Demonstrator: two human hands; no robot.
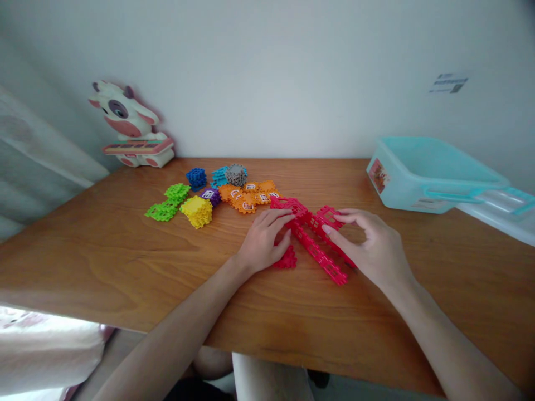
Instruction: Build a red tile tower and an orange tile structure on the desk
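Centrally, in the head view, a red lattice assembly [317,250] of interlocking plastic tiles is laid on the wooden table [125,262]. Its tiles are notched along the edges and pierced with window-like openings; two long strips are seen slanting toward four o'clock. At its two o'clock edge, a red window panel [327,214] is pinched by the right hand [332,220], thumb and index finger being nearly closed upon it. By the left hand [267,236], the assembly's ten o'clock end is touched with bent fingers, the thumb set a little apart; whether it is gripped or only steadied cannot be told. Just under that hand, toward eight o'clock, one loose red piece [286,258] is partly hidden.

From the assembly, at ten o'clock, are found one group of orange window tiles [246,197], too overlapped to be counted, one grey stack [236,175], one light-blue group [219,177], one dark-blue stack [196,179] and one purple window tile stack [212,196]. Between nine and ten, one yellow stack [197,211] and two green clusters [167,204] are placed. Farther out, one cow-shaped toy keyboard [136,146] is stood at ten, and one turquoise bin [418,189] at two.
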